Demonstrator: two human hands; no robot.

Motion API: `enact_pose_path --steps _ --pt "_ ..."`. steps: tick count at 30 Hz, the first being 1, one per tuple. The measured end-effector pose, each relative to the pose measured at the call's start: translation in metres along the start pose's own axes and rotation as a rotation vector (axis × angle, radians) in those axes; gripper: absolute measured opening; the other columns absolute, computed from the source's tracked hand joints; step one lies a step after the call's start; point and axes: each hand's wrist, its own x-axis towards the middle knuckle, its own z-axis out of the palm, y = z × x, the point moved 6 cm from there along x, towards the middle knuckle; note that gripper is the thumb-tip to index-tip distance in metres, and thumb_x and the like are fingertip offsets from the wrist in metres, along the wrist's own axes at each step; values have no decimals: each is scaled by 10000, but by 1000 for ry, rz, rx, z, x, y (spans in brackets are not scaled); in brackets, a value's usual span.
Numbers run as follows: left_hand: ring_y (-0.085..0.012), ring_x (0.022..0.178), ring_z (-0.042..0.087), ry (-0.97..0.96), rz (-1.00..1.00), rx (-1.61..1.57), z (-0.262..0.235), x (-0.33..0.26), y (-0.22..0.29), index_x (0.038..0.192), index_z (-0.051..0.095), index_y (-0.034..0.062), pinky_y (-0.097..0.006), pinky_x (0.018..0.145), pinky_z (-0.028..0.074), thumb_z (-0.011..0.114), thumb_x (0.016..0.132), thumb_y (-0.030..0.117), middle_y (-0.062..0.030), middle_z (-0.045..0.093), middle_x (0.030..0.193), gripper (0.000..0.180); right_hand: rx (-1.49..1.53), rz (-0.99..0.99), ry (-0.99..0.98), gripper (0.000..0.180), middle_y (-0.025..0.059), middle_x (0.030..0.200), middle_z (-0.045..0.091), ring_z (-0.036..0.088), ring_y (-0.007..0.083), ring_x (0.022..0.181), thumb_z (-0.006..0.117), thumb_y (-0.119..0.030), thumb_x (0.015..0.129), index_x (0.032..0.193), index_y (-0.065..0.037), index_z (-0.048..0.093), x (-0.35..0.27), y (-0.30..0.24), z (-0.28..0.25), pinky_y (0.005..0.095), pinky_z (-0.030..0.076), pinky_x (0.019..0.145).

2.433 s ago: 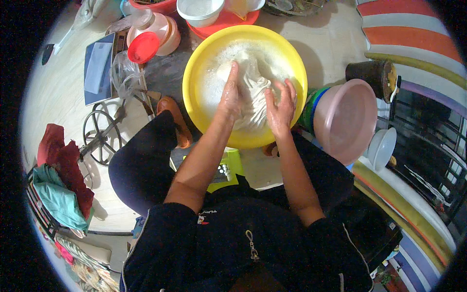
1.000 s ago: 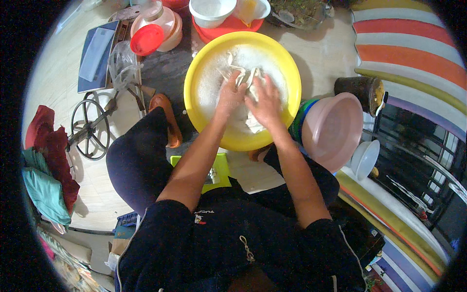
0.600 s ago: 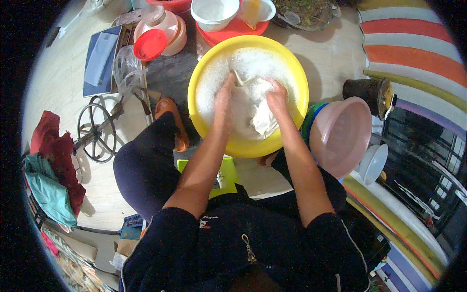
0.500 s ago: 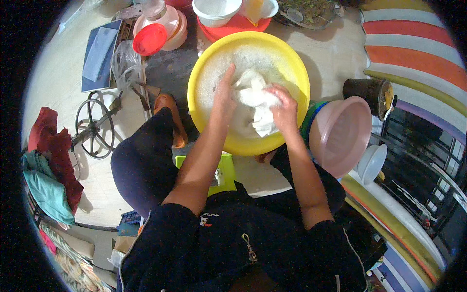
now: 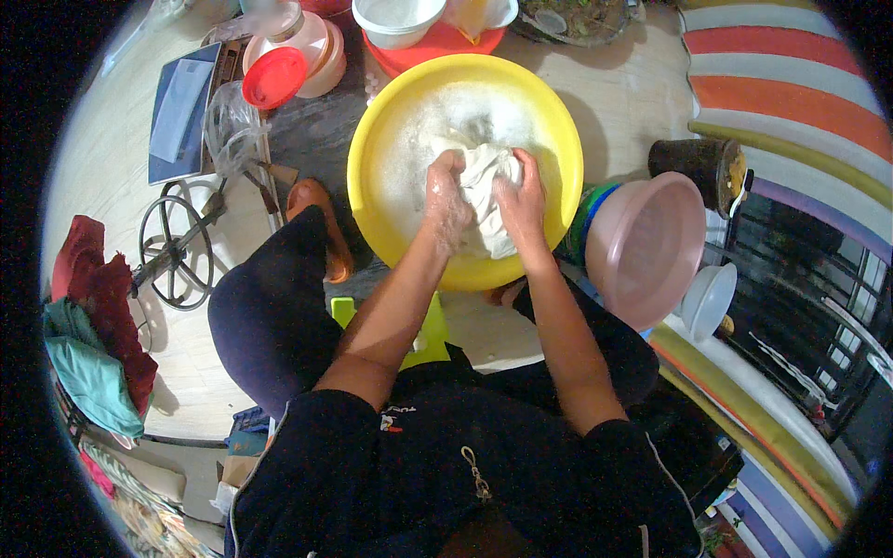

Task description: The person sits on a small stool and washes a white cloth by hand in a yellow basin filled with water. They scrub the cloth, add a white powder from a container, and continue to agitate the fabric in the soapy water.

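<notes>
A large round yellow basin (image 5: 364,200) stands on the floor in front of me, holding foamy, soapy water (image 5: 406,139). Bunched in its middle is a wet white cloth (image 5: 486,186). My left hand (image 5: 446,197) is closed on the cloth's left side, with suds on the skin. On the opposite side, my right hand (image 5: 523,200) grips the cloth, thumb and fingers curled into it. The cloth's lower end hangs down between my wrists toward the near rim. Some of my fingertips are hidden in the folds.
Right of the yellow basin, a pink basin (image 5: 646,251) is tipped on its side near a dark bucket (image 5: 693,177). A red tray (image 5: 437,51) with a white bowl (image 5: 398,20) lies beyond. Leftward are a red lid (image 5: 275,78) and a wheel-shaped stand (image 5: 177,246). Below sits a lime-green stool (image 5: 428,337).
My left hand, open beside the cloth before, has closed on it. The cloth is gathered upright between both hands. The whole view has shifted slightly.
</notes>
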Motion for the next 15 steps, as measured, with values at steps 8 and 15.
enact_pose_path --steps 8,15 --pt "-197 630 556 75 51 160 -23 16 1 930 548 37 -330 589 463 547 838 404 -83 573 761 379 -83 1 -112 516 187 958 609 602 321 872 739 -200 655 1073 -7 505 -4 -14 25 374 465 775" --pt "-203 881 545 72 270 204 -23 35 29 1083 521 -6 -343 789 430 542 852 329 -101 580 984 408 -220 -102 143 371 143 831 613 598 312 749 735 -273 675 894 -22 574 10 -5 -21 387 466 699"
